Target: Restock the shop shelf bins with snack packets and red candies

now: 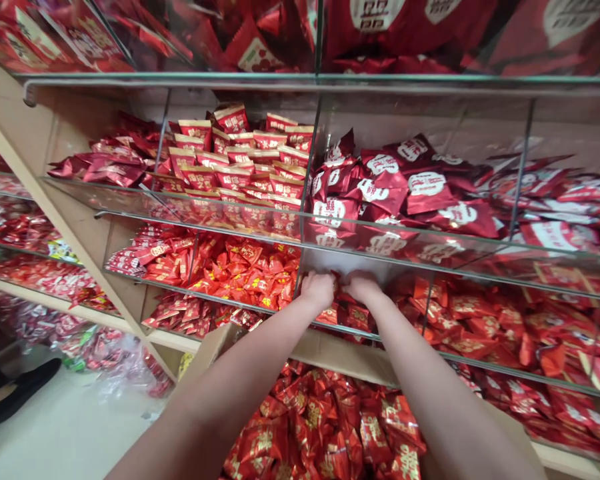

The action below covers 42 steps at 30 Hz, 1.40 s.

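Both my arms reach over an open cardboard box (pixel 337 355) into a glass-fronted shelf compartment. My left hand (pixel 319 291) is closed at the compartment's left divider, its fingertips at a dark red wrapped packet (pixel 336 283). Just to the right, my right hand (pixel 363 287) has its fingers curled down on the other side of that packet. What lies under its fingers is hidden. Below the hands, behind the glass, are a few red packets (pixel 357 316). Many shiny red packets with gold print (pixel 325 420) fill the box beneath my forearms.
Glass dividers split the shelves. Left of my hands is a bin of orange-red packets (pixel 250 270); to the right lie more red packets (pixel 480 310). Gold-edged packets (pixel 240 167) and maroon packets (pixel 385 177) sit above, behind a glass edge (pixel 260 230). A person's black shoe (pixel 25 390) shows at lower left.
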Tool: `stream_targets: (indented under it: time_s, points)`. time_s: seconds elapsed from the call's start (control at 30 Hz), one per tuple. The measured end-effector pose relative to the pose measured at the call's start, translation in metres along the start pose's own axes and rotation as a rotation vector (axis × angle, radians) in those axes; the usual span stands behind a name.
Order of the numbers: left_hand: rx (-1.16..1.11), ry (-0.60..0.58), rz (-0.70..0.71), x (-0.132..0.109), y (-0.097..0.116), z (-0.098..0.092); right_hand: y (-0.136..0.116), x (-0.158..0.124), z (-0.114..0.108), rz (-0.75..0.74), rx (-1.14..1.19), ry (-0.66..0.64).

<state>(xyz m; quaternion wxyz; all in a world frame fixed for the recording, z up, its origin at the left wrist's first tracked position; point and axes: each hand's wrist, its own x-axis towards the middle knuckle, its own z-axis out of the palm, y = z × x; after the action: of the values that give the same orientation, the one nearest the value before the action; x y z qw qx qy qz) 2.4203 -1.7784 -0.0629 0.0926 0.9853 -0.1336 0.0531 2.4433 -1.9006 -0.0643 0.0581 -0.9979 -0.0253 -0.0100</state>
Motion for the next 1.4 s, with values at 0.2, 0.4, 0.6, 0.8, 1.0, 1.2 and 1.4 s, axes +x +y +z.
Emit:
stream_targets:
  time_s: [0.2, 0.4, 0.6, 0.8, 1.0, 1.2, 1.4]
  points:
    - [0.084, -0.095, -0.004, 0.005, 0.001, 0.0, 0.003, -0.006, 0.005, 0.016, -0.02, -0.02]
    - [0.103, -0.237, -0.005, 0.006, -0.001, 0.014, 0.005, -0.006, 0.006, 0.048, -0.045, -0.048]
    - [0.095, -0.218, 0.016, 0.006, 0.0, 0.018, 0.011, -0.005, -0.003, 0.008, -0.085, -0.076]
    - [0.092, -0.198, 0.334, 0.014, 0.012, 0.014, 0.025, -0.008, -0.011, 0.042, -0.223, -0.212]
    - [0.128, -0.259, 0.309, 0.025, 0.018, 0.017, 0.03, -0.019, -0.007, -0.044, -0.256, -0.212]
    - [0.101, -0.242, 0.264, 0.024, 0.015, 0.022, 0.032, -0.019, -0.001, -0.068, -0.25, -0.182]
    - [0.077, -0.256, 0.219, 0.024, 0.017, 0.03, 0.029, -0.012, 0.007, -0.016, -0.238, -0.168]
